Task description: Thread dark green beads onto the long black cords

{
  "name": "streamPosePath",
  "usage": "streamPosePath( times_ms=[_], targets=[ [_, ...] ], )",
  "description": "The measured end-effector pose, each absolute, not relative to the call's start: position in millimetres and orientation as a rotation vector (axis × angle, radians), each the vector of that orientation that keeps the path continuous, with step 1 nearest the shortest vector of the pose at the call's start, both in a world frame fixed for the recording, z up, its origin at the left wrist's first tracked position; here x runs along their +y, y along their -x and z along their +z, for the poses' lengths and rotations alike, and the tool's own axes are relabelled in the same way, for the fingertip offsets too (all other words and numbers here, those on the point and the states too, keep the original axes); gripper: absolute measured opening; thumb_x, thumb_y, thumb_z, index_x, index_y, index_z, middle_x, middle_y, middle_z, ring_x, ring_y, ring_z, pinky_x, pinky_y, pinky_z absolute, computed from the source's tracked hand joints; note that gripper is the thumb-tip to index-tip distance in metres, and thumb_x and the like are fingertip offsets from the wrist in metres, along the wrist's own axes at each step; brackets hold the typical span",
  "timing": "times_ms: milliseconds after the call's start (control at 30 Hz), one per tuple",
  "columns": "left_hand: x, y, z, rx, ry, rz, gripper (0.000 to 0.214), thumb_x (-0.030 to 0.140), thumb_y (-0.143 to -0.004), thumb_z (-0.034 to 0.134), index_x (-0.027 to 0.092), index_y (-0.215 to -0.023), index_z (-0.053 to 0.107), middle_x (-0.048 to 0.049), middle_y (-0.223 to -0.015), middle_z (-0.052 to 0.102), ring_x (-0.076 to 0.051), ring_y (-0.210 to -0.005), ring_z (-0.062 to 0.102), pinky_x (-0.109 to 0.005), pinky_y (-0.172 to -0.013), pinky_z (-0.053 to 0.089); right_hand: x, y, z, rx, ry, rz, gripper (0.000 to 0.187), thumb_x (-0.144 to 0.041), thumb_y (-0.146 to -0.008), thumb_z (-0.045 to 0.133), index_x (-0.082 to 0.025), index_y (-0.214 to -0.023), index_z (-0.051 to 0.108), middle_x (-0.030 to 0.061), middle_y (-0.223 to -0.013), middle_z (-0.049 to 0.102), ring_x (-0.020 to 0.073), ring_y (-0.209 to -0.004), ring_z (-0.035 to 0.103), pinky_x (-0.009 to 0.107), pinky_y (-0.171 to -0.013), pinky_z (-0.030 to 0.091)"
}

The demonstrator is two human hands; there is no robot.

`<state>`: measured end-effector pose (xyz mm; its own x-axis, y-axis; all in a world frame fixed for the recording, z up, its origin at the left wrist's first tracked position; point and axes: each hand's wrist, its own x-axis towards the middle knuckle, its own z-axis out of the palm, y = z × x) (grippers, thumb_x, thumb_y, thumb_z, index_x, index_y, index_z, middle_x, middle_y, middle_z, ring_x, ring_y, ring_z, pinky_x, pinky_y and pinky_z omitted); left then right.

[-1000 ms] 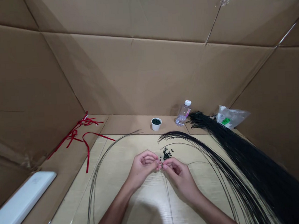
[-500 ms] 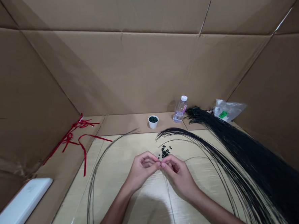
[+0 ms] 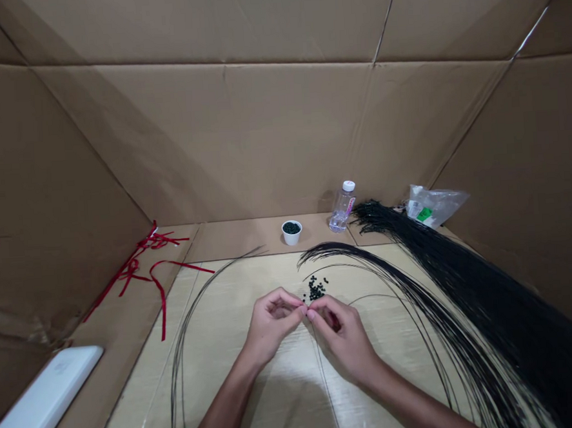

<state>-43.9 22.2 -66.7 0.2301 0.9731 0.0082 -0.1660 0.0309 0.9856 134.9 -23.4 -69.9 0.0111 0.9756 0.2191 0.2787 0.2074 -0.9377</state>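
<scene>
My left hand (image 3: 273, 323) and my right hand (image 3: 342, 330) meet fingertip to fingertip above the middle of the table, each closed in a pinch. From the meeting point a thin dark strand (image 3: 320, 360) runs down toward me, apparently in the right fingers. Whatever sits between the left thumb and finger is too small to make out. Just beyond the fingertips lies a loose scatter of small dark beads (image 3: 316, 288). Farther back, a white cup (image 3: 292, 237) holds more dark beads.
Dark strands form a loose bundle (image 3: 412, 297) and a thick bundle (image 3: 489, 298) on the right, and several curve (image 3: 182, 336) on the left. A clear bottle (image 3: 341, 209), plastic bag (image 3: 435, 203), red ribbons (image 3: 161, 292) and a white flat object (image 3: 50, 399) lie around. Cardboard walls (image 3: 243, 145) enclose the table.
The view has shifted slightly. Both hands keep the same pinch, fingertips together, with hardly any visible movement.
</scene>
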Motion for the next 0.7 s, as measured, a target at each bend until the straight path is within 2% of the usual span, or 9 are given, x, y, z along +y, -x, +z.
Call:
streamPosePath(
  times_ms=[133,233,333,500,600,700],
  targets=[
    [22,45,-67,0.929,-1.222,1.092,0.027,0.035,-0.078,0.094,0.017,-0.083,0.076,-0.005,-0.085,0.078,-0.017,-0.078,0.07,-0.027,-0.075,0.054,-22,-137,-69,-1.488,1.246,0.896,0.027,-0.04,-0.104,0.064,-0.02,-0.088,0.074,-0.0017,-0.071,0.054,0.0161,-0.066,0.045,0.03,-0.062,0.032],
    [21,48,-60,1.023,-1.391,1.066,0.02,0.036,-0.088,0.084,0.018,-0.093,0.077,-0.0033,-0.083,0.074,-0.016,-0.074,0.065,-0.026,-0.071,0.051,-21,-140,-72,-1.444,1.255,0.901,0.029,-0.042,-0.104,0.063,-0.02,-0.087,0.071,-0.001,-0.074,0.055,0.0168,-0.069,0.046,0.03,-0.064,0.034],
    [20,52,-52,1.153,-1.784,1.007,0.01,0.026,-0.096,0.07,0.02,-0.093,0.076,-0.0021,-0.081,0.071,-0.016,-0.07,0.06,-0.027,-0.066,0.046,-20,-143,-75,-1.365,1.259,0.917,0.031,-0.044,-0.104,0.061,-0.021,-0.084,0.066,-0.001,-0.075,0.054,0.0169,-0.07,0.046,0.03,-0.065,0.035],
    [19,56,-52,1.111,-2.23,0.862,0.017,0.011,-0.094,0.063,0.022,-0.1,0.075,-0.0042,-0.091,0.072,-0.02,-0.085,0.066,-0.031,-0.077,0.05,-18,-143,-80,-1.305,1.246,0.955,0.029,-0.041,-0.101,0.062,-0.021,-0.08,0.06,-0.0028,-0.072,0.046,0.0165,-0.068,0.042,0.03,-0.064,0.033],
    [18,53,-55,1.097,-2.297,0.793,0.019,0.013,-0.098,0.061,0.023,-0.101,0.077,-0.0056,-0.096,0.073,-0.022,-0.091,0.069,-0.032,-0.081,0.052,-18,-143,-80,-1.312,1.252,0.963,0.029,-0.039,-0.101,0.062,-0.022,-0.078,0.06,-0.0029,-0.071,0.045,0.0166,-0.068,0.041,0.03,-0.064,0.032],
    [17,49,-55,1.141,-2.253,0.811,0.019,0.018,-0.103,0.058,0.022,-0.094,0.075,-0.0054,-0.094,0.072,-0.022,-0.089,0.068,-0.033,-0.081,0.051,-19,-142,-78,-1.343,1.25,0.945,0.027,-0.037,-0.099,0.063,-0.022,-0.078,0.06,-0.0027,-0.071,0.047,0.0165,-0.067,0.043,0.03,-0.063,0.032]
  ],
)
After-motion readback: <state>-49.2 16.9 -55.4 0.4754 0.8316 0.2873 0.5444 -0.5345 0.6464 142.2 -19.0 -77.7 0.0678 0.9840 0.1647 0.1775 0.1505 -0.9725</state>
